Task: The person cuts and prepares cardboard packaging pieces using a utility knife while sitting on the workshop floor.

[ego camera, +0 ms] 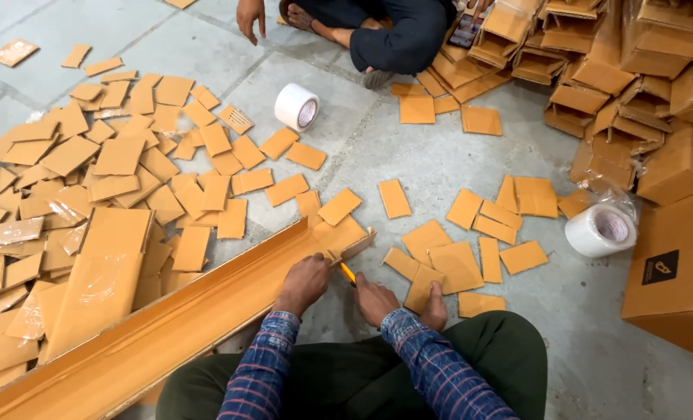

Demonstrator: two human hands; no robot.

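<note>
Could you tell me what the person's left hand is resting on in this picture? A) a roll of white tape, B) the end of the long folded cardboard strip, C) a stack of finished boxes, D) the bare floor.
B: the left hand presses down on the near end of the long cardboard strip, while the right hand holds an orange cutter beside it.

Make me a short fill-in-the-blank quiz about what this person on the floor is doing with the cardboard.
1. The left hand presses on a long ____ cardboard strip.
2. The right hand holds a cutter with a ____ handle.
3. ____ rolls of white tape lie on the floor.

Missing words: orange-brown; yellow; Two
</note>
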